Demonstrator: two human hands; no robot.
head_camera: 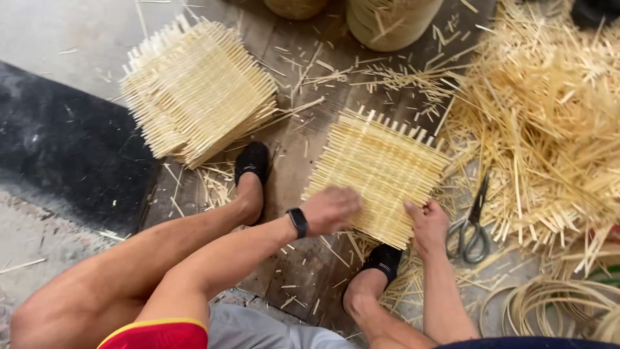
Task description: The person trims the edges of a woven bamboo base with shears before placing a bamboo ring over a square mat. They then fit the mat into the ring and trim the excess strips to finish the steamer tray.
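The step in hand looks like squaring up or finishing a pale square mat of woven bamboo strips point(378, 171), which lies flat on the dark wooden floorboards point(303, 258) between the person's two feet in black slippers. The left hand point(330, 210), with a black band at the wrist, rests on the mat's near left edge with its fingers curled down onto the weave; it is blurred, so whether it pinches a strip I cannot tell. The right hand point(426, 223) is at the near right corner, thumb on top and fingers tucked under the edge, gripping the mat there.

Judging from this, the next move calls for holding the corner steady while the other hand presses or slides strips tight, taking care that the loose ends do not slip out of the weave.

The mat is dense crosswise weave, with short strip ends sticking out unevenly along its far and right sides. A stack of similar woven mats point(197, 90) lies well apart to the upper left. Metal scissors with a dark handle point(473, 226) lie just beside the right hand, near a big heap of loose bamboo slivers point(549, 116)
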